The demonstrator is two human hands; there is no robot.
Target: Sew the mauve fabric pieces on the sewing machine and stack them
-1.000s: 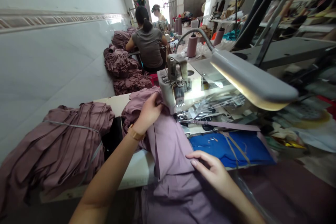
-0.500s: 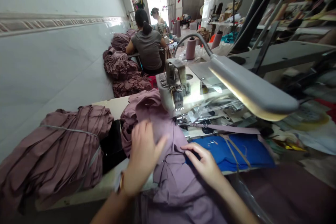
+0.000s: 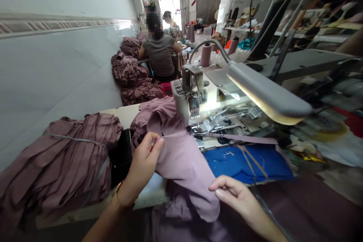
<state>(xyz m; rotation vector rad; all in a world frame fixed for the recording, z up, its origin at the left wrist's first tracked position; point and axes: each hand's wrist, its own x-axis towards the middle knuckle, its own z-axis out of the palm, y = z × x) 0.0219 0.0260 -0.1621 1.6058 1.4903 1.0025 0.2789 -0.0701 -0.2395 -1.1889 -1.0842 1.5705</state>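
A mauve fabric piece [image 3: 187,159] stretches from beneath the sewing machine's [image 3: 195,102] needle area toward me. Thumb and fingers of my left hand [image 3: 146,159] pinch its upper left edge. Lower on the right, my right hand [image 3: 238,198] has its thumb and forefinger closed at the fabric's right edge. A narrow mauve strip [image 3: 244,138] runs from the right into the metal guides by the needles. More mauve cloth lies bunched behind my left hand and hangs below, at the table's front.
A tied bundle of mauve pieces [image 3: 70,159] lies at left. Blue cloth [image 3: 249,164] covers the table at right. A grey lamp [image 3: 266,90] on a bent neck reaches over the machine. Ahead, a person [image 3: 160,53] sits beside heaped cloth [image 3: 130,72]. Thread cones [image 3: 206,55] stand behind.
The bunched fabric between my hands is now drawn out smooth. My left hand has closed on its edge, and my right hand has moved down and slightly right.
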